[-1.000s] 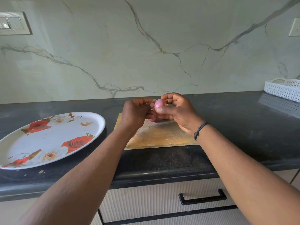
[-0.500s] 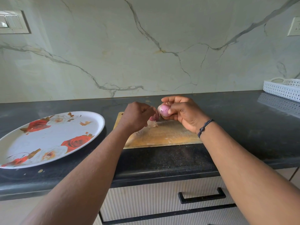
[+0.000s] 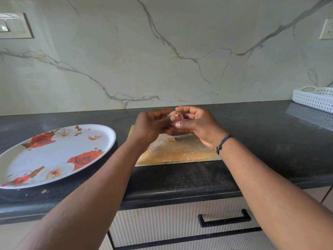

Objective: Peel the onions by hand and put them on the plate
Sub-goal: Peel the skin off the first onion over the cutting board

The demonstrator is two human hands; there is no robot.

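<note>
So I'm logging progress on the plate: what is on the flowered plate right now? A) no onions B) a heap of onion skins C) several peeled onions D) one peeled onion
A: the plate shows only its rose print, while both hands hold the onion over the cutting board.

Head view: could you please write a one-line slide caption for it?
Both hands peel a small pink onion above a wooden cutting board, beside a rose-patterned plate.

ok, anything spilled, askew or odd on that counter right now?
Only small things. A scrap of onion skin lies loose on the cutting board, below the onion that both hands hold. A few pale crumbs sit on the dark counter in front of the plate. The plate holds no onions.
</note>
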